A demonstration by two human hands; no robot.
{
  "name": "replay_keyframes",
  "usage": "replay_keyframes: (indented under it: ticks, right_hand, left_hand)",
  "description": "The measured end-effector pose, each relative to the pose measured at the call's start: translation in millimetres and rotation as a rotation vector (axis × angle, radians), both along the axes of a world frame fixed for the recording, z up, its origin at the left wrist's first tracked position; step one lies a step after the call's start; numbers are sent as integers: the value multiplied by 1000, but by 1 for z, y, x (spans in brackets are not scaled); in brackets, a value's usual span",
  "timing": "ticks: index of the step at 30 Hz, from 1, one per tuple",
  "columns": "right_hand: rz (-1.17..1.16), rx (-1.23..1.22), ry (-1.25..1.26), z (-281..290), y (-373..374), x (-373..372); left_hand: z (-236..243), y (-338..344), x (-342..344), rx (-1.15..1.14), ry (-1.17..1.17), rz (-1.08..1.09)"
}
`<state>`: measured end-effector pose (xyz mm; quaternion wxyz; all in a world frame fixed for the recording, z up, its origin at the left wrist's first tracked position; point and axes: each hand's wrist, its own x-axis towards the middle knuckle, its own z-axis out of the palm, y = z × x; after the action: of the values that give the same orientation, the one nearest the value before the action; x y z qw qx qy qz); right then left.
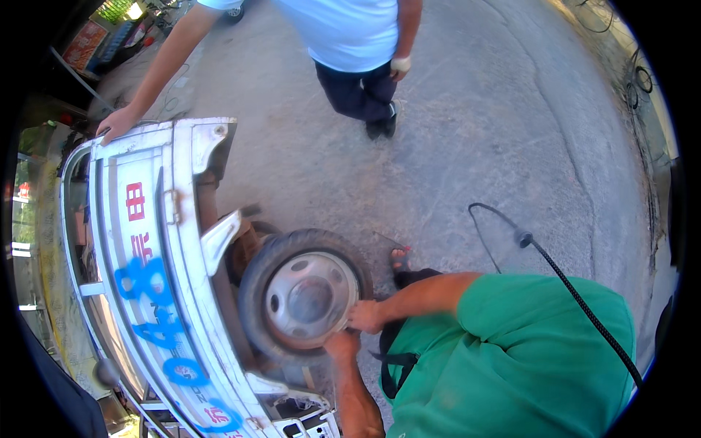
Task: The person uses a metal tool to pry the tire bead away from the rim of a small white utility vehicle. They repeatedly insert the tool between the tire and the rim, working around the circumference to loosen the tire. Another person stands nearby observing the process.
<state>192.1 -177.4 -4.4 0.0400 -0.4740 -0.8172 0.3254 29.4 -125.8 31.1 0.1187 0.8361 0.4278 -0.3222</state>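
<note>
Toward four o'clock on the silver-metal, black-tyred wheel [307,296], the half-curled right hand [366,317] and left hand [342,344] are best braced evenly; whether anything is gripped cannot be told.

Dusty, black-tyred wheel [308,298] with silvery centre

From my end I see grey, worn pavement [475,139] in daylight, spreading from 12 to 3 o'clock, with a long crack [570,155] curving through it. At 2 o'clock, coiled dark cable [643,79] lies beside a pale strip [661,131], possibly a low wall. A red panel [84,42] shows at 10.
</note>
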Motion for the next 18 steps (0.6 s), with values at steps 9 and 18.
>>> replay_keyframes:
  ticks: [9, 18]
  right_hand:
    - [-201, -82, 193, -77, -3, -57]
    - [-416, 33, 86, -124, -10, -61]
  left_hand:
    - [-16, -13, -37, 160, -305, -103]
    - [-5, -15, -2, -22, -425, 37]
